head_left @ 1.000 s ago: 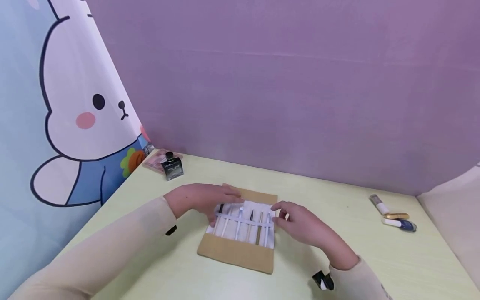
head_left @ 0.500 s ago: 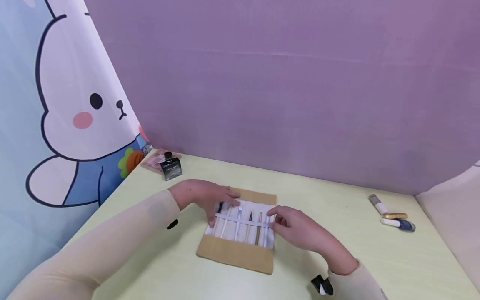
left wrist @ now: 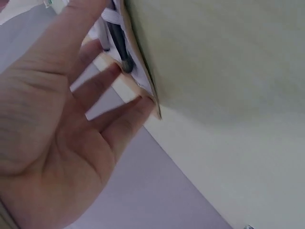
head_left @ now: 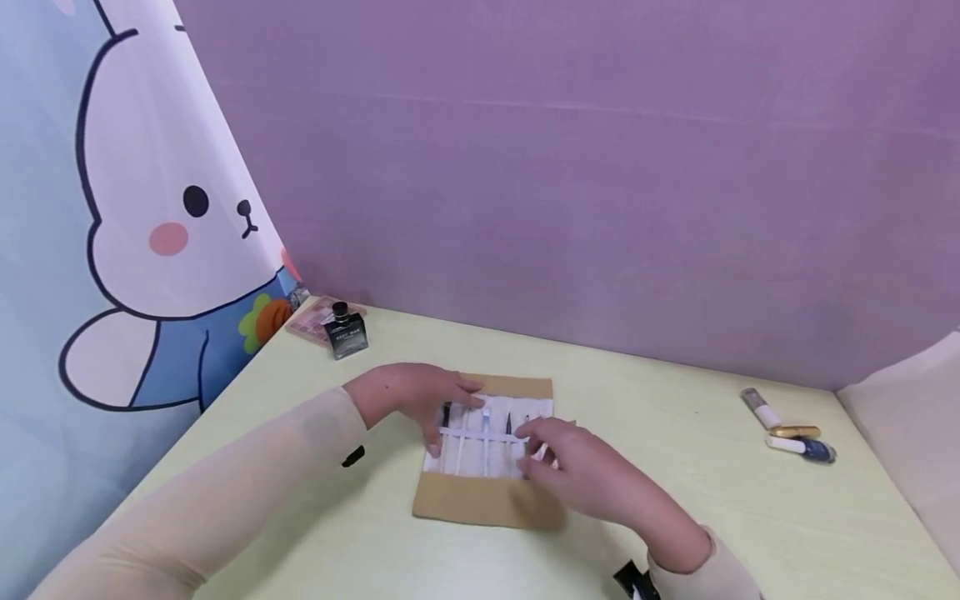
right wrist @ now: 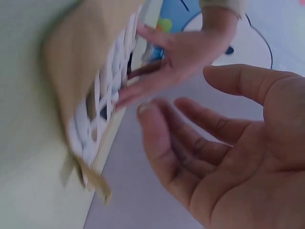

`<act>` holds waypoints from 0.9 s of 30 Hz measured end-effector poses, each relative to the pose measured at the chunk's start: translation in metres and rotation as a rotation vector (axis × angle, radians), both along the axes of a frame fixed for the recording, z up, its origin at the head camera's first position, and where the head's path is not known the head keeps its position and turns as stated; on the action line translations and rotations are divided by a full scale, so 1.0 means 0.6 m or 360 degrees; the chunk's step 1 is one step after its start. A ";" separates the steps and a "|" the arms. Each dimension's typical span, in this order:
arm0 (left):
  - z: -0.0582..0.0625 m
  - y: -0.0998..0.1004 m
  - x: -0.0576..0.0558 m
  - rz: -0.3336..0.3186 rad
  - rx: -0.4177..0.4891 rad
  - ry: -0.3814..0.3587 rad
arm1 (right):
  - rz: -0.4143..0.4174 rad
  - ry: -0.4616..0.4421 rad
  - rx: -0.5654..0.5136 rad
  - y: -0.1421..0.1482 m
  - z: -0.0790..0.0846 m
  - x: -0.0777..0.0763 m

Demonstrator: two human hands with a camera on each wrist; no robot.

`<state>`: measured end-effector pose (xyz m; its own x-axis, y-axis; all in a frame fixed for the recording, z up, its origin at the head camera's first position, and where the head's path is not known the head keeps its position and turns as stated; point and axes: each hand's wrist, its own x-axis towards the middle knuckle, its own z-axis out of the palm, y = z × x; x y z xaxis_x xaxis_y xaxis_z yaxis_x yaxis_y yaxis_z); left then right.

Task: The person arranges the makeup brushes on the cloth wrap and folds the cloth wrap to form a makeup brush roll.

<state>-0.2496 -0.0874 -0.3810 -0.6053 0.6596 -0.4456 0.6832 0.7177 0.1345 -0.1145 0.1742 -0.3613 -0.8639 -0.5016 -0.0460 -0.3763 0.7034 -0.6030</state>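
A tan fabric brush roll [head_left: 480,500] lies unfolded on the table, its white lining showing. Several slim brushes stand side by side under a white elastic band [head_left: 472,434]. My left hand [head_left: 416,396] rests on the roll's left side with fingers spread; in the left wrist view, fingertips touch the tan edge [left wrist: 138,45] beside a dark brush [left wrist: 118,43]. Over the right part hovers my right hand [head_left: 588,467], hiding the rightmost brushes from the head camera. In the right wrist view its thumb and loosely bent fingers [right wrist: 155,133] stand apart with nothing between them.
At the back left, a dark square bottle [head_left: 347,336] stands before a pink palette [head_left: 307,323]. Toward the right edge lie a bottle with a white end [head_left: 761,410], a gold tube [head_left: 795,432] and a dark blue bottle with a white cap [head_left: 813,450]. A purple backdrop [head_left: 562,208] rises behind.
The roll has turned slightly, its near edge swinging to the right and now lying straighter. My right hand has shifted left from the right edge to above the brushes. The left hand stays nearly in place.
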 end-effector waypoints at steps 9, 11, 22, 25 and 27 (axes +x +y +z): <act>-0.001 0.018 0.022 0.0136 -0.0028 0.0083 | 0.0074 0.0424 0.0585 -0.089 -0.040 0.046; 0.000 0.022 0.026 0.0166 -0.0029 0.0090 | 0.0120 0.0478 0.0742 -0.111 -0.047 0.056; -0.001 0.029 0.037 0.0302 -0.0022 0.0042 | 0.0283 0.0435 0.0997 -0.165 -0.076 0.084; -0.003 0.029 0.041 0.0312 -0.0014 0.0059 | 0.0309 0.0463 0.0982 -0.157 -0.078 0.085; -0.003 0.028 0.044 0.0321 -0.0010 0.0069 | 0.0350 0.0510 0.0972 -0.149 -0.077 0.085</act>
<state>-0.2235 -0.0709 -0.3829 -0.7435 0.5204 -0.4199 0.5305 0.8414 0.1034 -0.0636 0.0849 -0.4074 -0.7641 -0.6308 -0.1350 -0.6400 0.7674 0.0371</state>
